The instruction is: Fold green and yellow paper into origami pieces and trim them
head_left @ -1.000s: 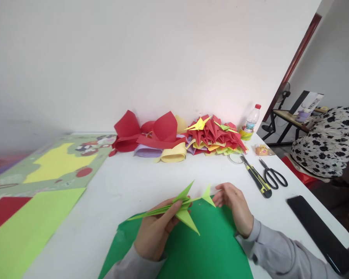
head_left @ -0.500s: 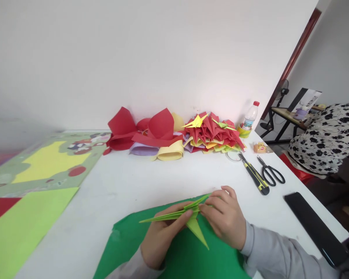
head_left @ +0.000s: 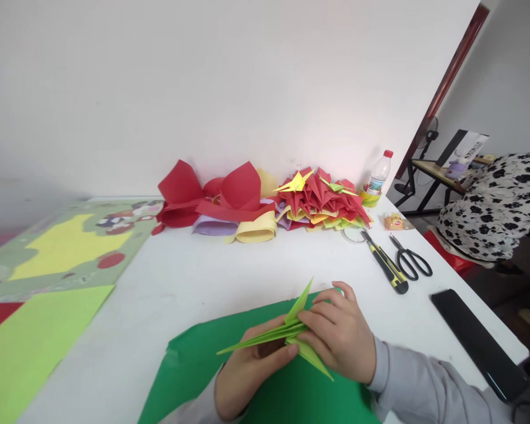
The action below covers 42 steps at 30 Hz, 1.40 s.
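A lime-green origami crane [head_left: 271,335] is held between both hands above a green paper sheet [head_left: 194,347]. My left hand [head_left: 251,365] grips it from below and the left, thumb pressed near its centre. One long folded point stretches left across that hand; one wing stands up and another slants down to the right. My right hand [head_left: 338,335] pinches the folds at the crane's right side with thumb and index finger, its other fingers curled above. Those right fingertips partly hide the crane's middle.
Folded red cranes [head_left: 322,197] are piled by the wall beside curled red paper pieces [head_left: 242,188]. A utility knife [head_left: 384,262], scissors [head_left: 408,256] and a long black object [head_left: 479,341] lie right. A bottle [head_left: 378,174] stands behind. Lime paper [head_left: 48,341] lies left.
The crane's upper wing has swung up and apart from the central folds. The lower wing has shifted slightly right. Both hands still hold the crane.
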Tool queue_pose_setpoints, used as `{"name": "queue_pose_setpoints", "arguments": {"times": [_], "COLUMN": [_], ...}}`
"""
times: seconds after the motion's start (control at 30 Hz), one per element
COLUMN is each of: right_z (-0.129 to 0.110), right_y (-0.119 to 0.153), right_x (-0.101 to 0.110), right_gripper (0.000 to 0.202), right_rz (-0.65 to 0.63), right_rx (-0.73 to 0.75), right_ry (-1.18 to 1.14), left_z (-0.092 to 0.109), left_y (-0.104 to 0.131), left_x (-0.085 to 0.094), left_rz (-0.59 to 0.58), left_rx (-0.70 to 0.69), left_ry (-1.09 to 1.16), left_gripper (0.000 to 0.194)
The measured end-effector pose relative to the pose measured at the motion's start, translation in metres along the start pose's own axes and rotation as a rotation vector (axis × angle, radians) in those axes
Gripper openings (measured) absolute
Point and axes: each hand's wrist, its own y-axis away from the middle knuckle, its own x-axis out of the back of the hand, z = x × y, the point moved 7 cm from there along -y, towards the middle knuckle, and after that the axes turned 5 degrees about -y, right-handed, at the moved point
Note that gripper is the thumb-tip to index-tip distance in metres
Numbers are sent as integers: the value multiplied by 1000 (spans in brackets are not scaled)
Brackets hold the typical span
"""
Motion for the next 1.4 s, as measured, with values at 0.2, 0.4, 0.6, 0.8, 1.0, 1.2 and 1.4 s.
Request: {"name": "queue_pose_setpoints", "arguments": {"times": [0.2, 0.4, 0.6, 0.8, 1.0, 1.2, 1.4], "right_z": [-1, -6, -7, -7, -4, 0, 2], "right_y": [1, 0, 0, 0, -2, -2, 0], "right_x": [-3, -5, -7, -2, 4, 5, 4], "right_gripper": [13, 20, 16, 18, 14, 19, 22], "right_rz": [-53, -66, -83, -44, -19, -23, 11], "right_rx": [22, 80, 68, 70, 13, -30, -29], "right_ry": [31, 77, 30, -3, -19, -4, 101], "left_z": [-2, 2, -2, 0, -2, -8, -10], "left_y": [-1, 2, 1, 2, 6, 2, 2], "left_x": [6, -2, -3, -4, 7, 14, 15], "left_rz": [57, 2, -20, 90, 273, 278, 263], "left_rx": [10, 27, 23, 70, 105, 122, 114], "left_ry": [-28, -40, 39, 191, 229, 282, 253], "left_gripper": [41, 39, 47, 36, 30, 28, 26]}}
